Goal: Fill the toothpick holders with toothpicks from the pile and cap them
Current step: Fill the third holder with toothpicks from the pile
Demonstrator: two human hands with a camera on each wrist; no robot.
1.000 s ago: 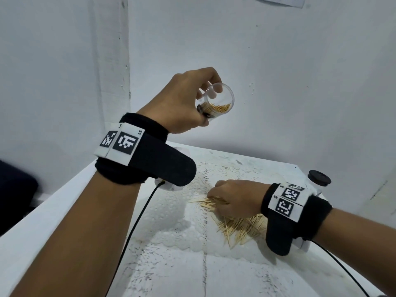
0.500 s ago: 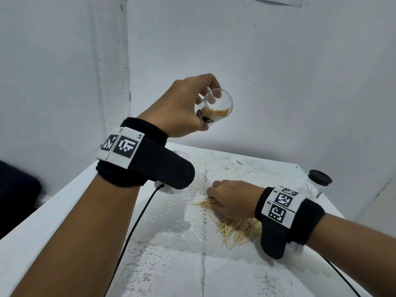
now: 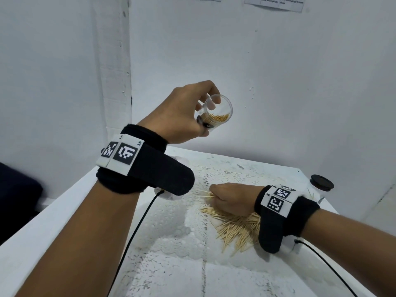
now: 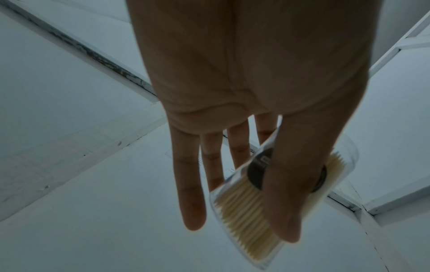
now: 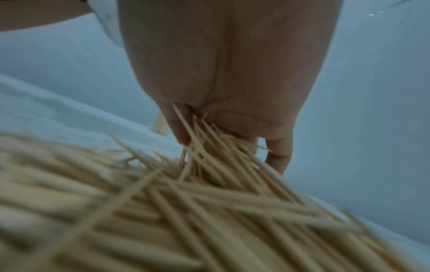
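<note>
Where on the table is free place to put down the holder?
The bare white table near the person, in front of the loose wooden toothpick pile, is free. It is crowded where the right hand gathers toothpicks, and beside the black-capped holder.

1. Toothpick holders: two, one clear uncapped [image 3: 217, 113], raised at left; one black-capped [image 3: 320, 186], far right.
2. Toothpick pile [image 3: 234, 227]: one, near right; sticks too many to count.
3. Hands: two, left [image 3: 182, 112], right [image 3: 232, 199].
4. Wristbands: two.

I held the tilted holder [image 3: 217, 113] aloft in my left hand [image 3: 182, 112]; my right hand [image 3: 233, 199] gripped toothpicks at the pile [image 3: 237, 228].
</note>
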